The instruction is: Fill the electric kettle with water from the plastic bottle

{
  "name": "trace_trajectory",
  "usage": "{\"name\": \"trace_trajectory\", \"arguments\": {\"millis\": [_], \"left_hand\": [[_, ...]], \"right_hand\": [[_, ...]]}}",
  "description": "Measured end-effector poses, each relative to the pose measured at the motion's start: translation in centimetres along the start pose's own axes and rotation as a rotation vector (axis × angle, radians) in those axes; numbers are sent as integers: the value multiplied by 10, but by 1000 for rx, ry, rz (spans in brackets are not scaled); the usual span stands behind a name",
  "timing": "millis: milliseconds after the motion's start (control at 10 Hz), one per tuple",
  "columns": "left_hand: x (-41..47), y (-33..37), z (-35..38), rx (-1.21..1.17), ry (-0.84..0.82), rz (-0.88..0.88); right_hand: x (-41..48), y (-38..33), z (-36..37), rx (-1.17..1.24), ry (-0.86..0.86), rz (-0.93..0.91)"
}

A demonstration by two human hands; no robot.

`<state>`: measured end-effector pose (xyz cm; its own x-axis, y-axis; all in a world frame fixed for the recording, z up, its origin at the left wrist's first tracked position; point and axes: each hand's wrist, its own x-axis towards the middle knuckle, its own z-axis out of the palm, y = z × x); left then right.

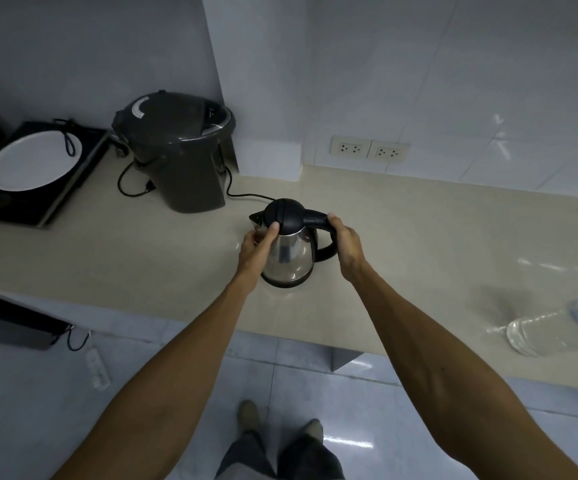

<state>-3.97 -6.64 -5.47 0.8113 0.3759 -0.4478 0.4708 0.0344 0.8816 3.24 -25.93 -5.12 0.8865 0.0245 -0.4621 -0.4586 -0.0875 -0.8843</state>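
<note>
While the electric kettle [289, 249] stands upright on the tabletop [419, 237], lid shut, its spout points left and its handle right. Right hand [346, 245] wraps the handle; left hand [258, 245] grips the body, thumb on the lid. At far right, the plastic bottle [557, 327] lies on its side.

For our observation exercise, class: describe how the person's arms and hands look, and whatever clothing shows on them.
Both forearms are bare, with no sleeves in view. The left hand and right hand wear no gloves; no watch, ring or bracelet is visible. Lower down, dark trousers and brownish shoes show.
</note>
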Motion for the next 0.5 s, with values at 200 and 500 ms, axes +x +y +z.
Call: {"name": "trace_trajectory", "arguments": {"millis": [200,500], "left_hand": [[2,-3,-3,25,-26,2],[1,17,-27,310,-86,110]], "right_hand": [[-5,-6,2,-55,-22,43],[-16,-25,-24,-192,-23,-10]]}}
